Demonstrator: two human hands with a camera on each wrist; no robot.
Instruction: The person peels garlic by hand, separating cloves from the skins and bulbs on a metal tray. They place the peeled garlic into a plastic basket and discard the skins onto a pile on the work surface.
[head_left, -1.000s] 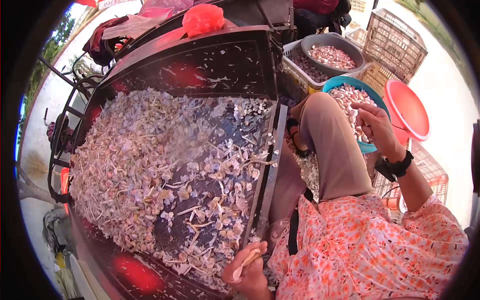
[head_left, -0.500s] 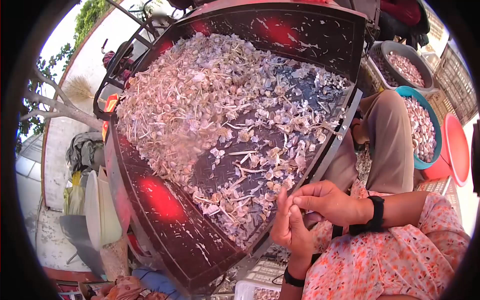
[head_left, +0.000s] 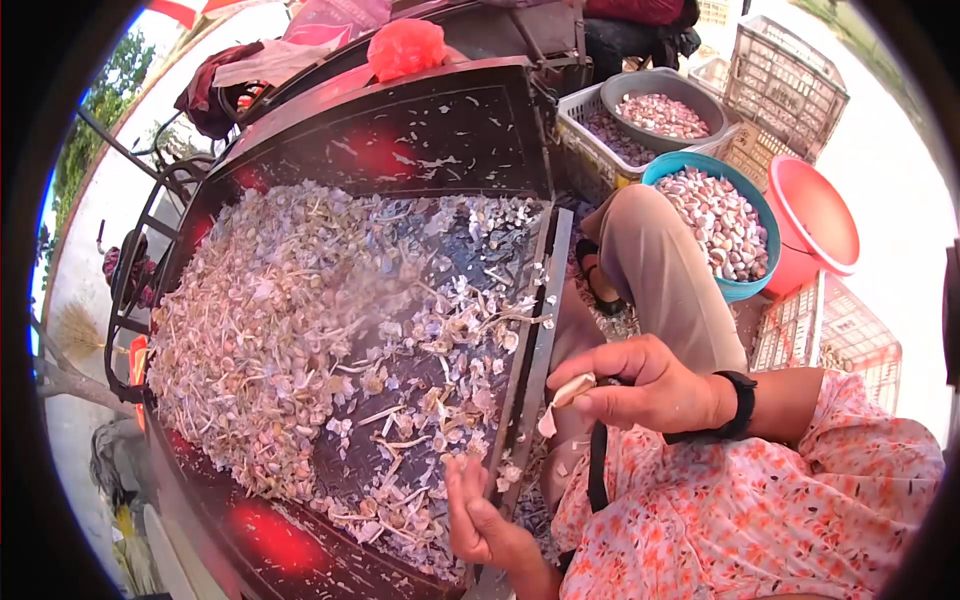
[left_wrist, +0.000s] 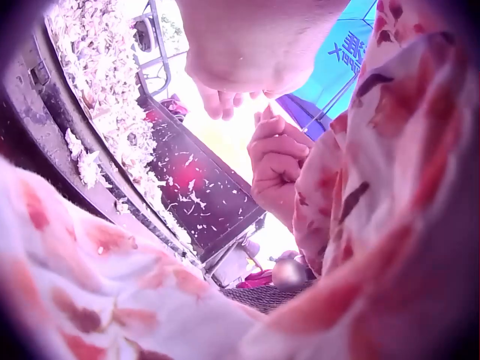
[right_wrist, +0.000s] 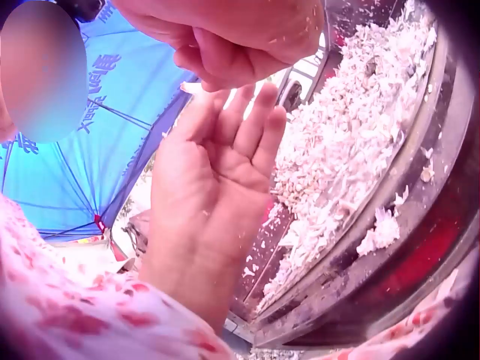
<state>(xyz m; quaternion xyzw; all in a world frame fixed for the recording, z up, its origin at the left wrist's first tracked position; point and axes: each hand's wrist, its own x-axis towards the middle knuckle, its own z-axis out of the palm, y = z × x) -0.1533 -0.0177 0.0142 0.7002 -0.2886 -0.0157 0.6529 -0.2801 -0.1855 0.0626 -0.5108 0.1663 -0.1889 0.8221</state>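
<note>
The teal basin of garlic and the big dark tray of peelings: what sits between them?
In the head view, the person's bent knee in tan trousers lies between the teal basin and the dark tray.

teal basin [head_left: 756, 290] (cloves inside) | red tub [head_left: 820, 215] | grey bowl [head_left: 640, 85]

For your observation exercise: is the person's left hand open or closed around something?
Open. The left hand shows a bare palm with straight fingers, holding nothing; the right hand pinches a garlic piece.

pale garlic clove [head_left: 568, 391] with papery skin (partly peeled), pinched in right hand [head_left: 640, 385], beside the tray edge
</note>
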